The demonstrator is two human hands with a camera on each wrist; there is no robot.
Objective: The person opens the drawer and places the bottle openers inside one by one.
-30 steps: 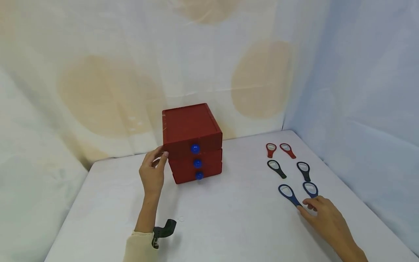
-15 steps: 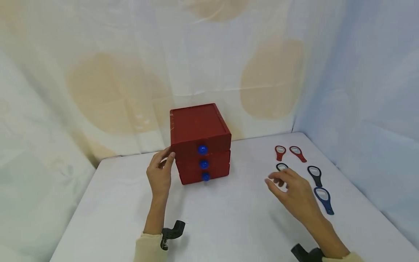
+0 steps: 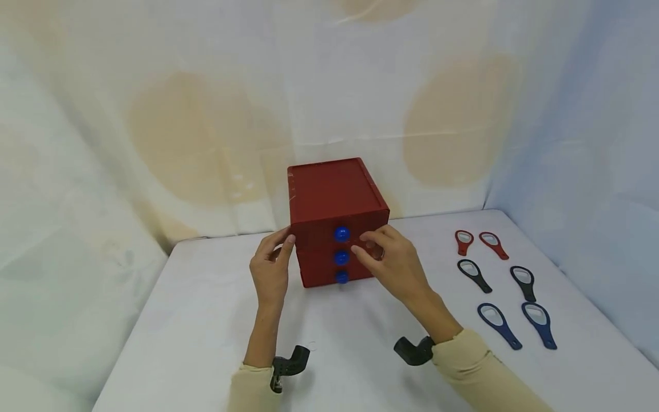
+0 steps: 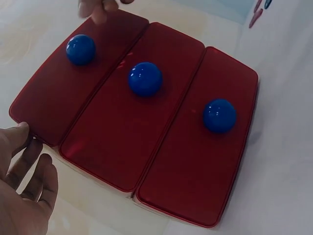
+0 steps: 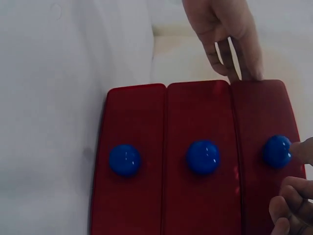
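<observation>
A red box of three drawers stands at the back middle of the white table, each drawer with a blue knob. My left hand rests against the box's left front corner with relaxed fingers; its thumb touches the top drawer's edge. My right hand hovers just right of the top knob. In the right wrist view its thumb tip touches that knob while the other fingers curl loosely and hold nothing. The middle knob and bottom knob are untouched.
Several keyhole-shaped openers lie in pairs at the right: red, black, blue. Draped cloth walls close the table at the back and on both sides. Bare tabletop lies in front of the box.
My right hand has left the blue openers at the right and swung left to the box's top knob. The left hand has stayed on the box's corner.
</observation>
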